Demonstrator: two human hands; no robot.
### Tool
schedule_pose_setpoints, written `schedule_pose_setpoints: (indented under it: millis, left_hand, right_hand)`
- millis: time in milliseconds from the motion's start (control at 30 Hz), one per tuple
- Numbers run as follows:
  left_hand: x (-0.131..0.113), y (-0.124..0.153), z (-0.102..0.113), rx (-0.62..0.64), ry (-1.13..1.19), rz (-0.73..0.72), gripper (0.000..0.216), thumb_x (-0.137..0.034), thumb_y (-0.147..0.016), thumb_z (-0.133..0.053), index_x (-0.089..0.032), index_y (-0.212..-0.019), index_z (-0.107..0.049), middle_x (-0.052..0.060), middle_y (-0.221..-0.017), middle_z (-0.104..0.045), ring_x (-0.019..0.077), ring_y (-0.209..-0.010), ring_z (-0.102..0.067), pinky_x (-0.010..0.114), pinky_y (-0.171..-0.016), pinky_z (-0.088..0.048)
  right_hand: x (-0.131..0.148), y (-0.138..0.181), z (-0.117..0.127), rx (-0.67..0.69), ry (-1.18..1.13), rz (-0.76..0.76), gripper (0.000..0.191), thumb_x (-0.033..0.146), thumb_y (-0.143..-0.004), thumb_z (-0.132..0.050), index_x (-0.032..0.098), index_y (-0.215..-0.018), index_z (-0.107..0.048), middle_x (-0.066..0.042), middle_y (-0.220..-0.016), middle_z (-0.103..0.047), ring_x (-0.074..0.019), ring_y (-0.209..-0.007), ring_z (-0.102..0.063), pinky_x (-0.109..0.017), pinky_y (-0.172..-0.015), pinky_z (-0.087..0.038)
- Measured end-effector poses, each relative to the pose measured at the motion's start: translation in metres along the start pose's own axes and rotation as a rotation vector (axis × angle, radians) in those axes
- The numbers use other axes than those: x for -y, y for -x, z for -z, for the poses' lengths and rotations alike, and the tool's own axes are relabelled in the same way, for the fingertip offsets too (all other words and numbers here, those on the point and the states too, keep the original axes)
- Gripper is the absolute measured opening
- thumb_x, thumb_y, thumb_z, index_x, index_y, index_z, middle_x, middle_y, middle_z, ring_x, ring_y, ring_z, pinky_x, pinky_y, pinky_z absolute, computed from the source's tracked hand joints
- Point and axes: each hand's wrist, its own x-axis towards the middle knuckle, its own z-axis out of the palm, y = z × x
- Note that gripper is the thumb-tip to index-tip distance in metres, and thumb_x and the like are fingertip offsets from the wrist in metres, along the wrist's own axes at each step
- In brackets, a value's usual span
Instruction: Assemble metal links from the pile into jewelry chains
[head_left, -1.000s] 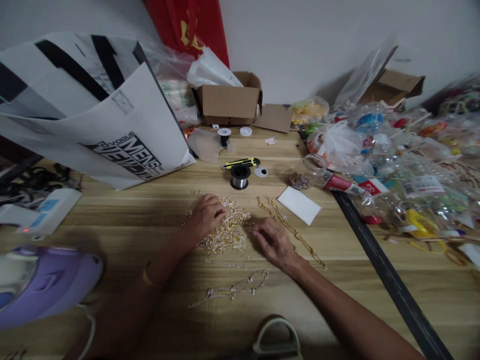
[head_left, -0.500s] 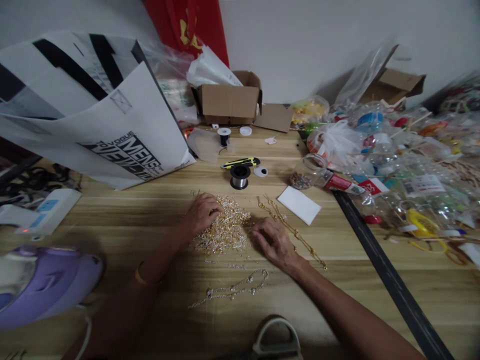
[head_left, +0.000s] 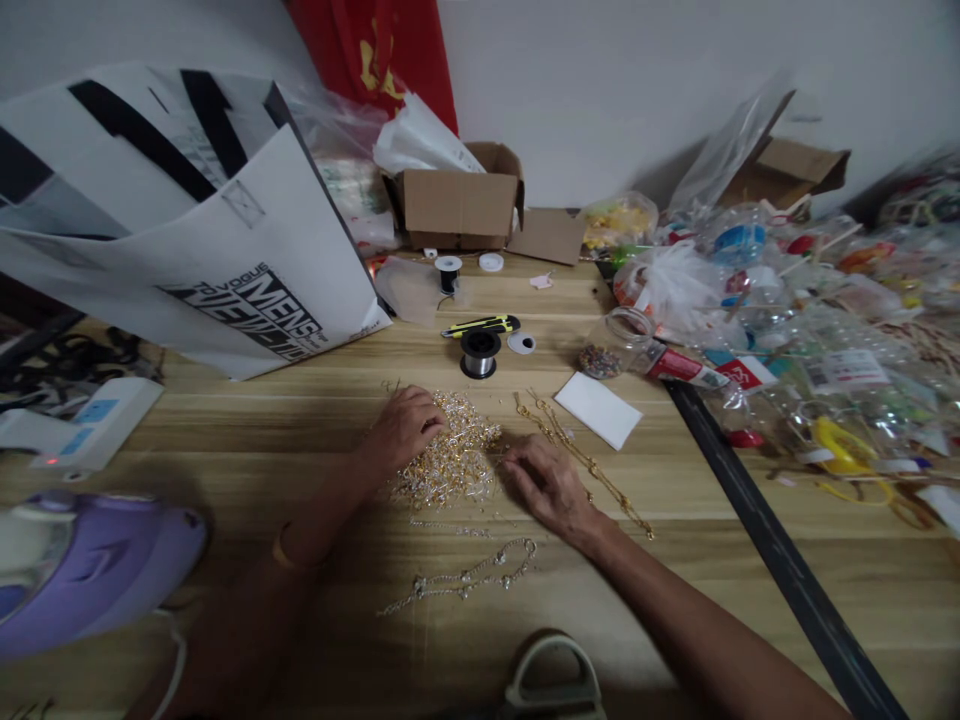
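Observation:
A pile of small gold and silver jewellery bits [head_left: 454, 460] lies on the wooden table. My left hand [head_left: 407, 428] rests at the pile's upper left edge, its fingers curled together over the pieces. On the other side, my right hand [head_left: 546, 485] lies with thumb and fingers drawn together beside the pile's right edge. What either hand pinches is too small to tell. Gold chains [head_left: 592, 465] run just right of my right hand. Below the pile are a short silver chain [head_left: 472, 531] and a longer silver chain [head_left: 480, 578] with a looped end.
Behind the pile stand a wire spool [head_left: 480, 355] and a yellow-black box cutter [head_left: 484, 326]. A white card [head_left: 598, 411] and a jar of beads [head_left: 600, 355] are at the right, near heaped plastic bottles [head_left: 847, 350]. A large bag [head_left: 277, 250] and purple appliance [head_left: 112, 570] occupy the left.
Both hands stay in nearly the same places. The fingers of my left hand shift very slightly over the pile.

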Motion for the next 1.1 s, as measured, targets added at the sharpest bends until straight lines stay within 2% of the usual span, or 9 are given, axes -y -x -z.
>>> schedule_pose_setpoints:
  millis: [267, 467, 767, 967, 1100]
  left_hand:
    - [-0.007, 0.000, 0.001, 0.019, -0.103, -0.029, 0.015, -0.020, -0.083, -0.054, -0.017, -0.073, -0.064, 0.006, -0.079, -0.061, 0.0224, -0.093, -0.050, 0.038, -0.086, -0.038]
    - [-0.009, 0.000, 0.001, -0.003, 0.000, -0.015, 0.013, -0.017, -0.081, -0.054, -0.017, -0.071, -0.062, 0.006, -0.079, -0.061, 0.0238, -0.095, -0.049, 0.039, -0.087, -0.037]
    - [-0.008, -0.002, 0.003, -0.055, -0.007, -0.012, 0.007, -0.015, -0.077, -0.056, -0.018, -0.071, -0.059, 0.005, -0.077, -0.061, 0.0232, -0.094, -0.050, 0.038, -0.087, -0.038]
    - [-0.014, -0.005, 0.011, -0.088, 0.143, -0.004, 0.009, -0.011, -0.073, -0.056, -0.018, -0.069, -0.060, 0.003, -0.068, -0.062, 0.0192, -0.079, -0.053, 0.033, -0.076, -0.043]
    - [-0.013, -0.004, 0.010, -0.127, 0.164, 0.023, 0.010, -0.009, -0.071, -0.057, -0.017, -0.067, -0.061, 0.002, -0.067, -0.064, 0.0169, -0.073, -0.054, 0.030, -0.071, -0.044]
  right_hand:
    - [-0.001, 0.000, 0.000, -0.004, 0.000, 0.014, 0.009, 0.022, -0.090, -0.049, 0.019, -0.085, -0.056, -0.005, -0.079, -0.061, -0.0165, -0.074, -0.055, -0.030, -0.067, -0.045]
    - [0.001, -0.001, 0.000, -0.003, -0.022, 0.001, 0.009, 0.022, -0.089, -0.049, 0.020, -0.086, -0.057, -0.005, -0.078, -0.061, -0.0170, -0.074, -0.056, -0.030, -0.067, -0.045]
    - [0.003, -0.002, 0.001, -0.010, -0.025, 0.008, 0.010, 0.022, -0.089, -0.048, 0.019, -0.085, -0.057, -0.004, -0.078, -0.060, -0.0162, -0.074, -0.055, -0.029, -0.067, -0.046]
    - [0.001, -0.001, 0.000, -0.008, -0.022, 0.004, 0.009, 0.022, -0.089, -0.049, 0.019, -0.085, -0.057, -0.005, -0.079, -0.061, -0.0164, -0.075, -0.056, -0.030, -0.068, -0.046]
    - [0.000, 0.000, 0.000, -0.009, -0.009, 0.013, 0.009, 0.022, -0.090, -0.049, 0.019, -0.086, -0.057, -0.004, -0.079, -0.061, -0.0164, -0.074, -0.056, -0.030, -0.068, -0.045]
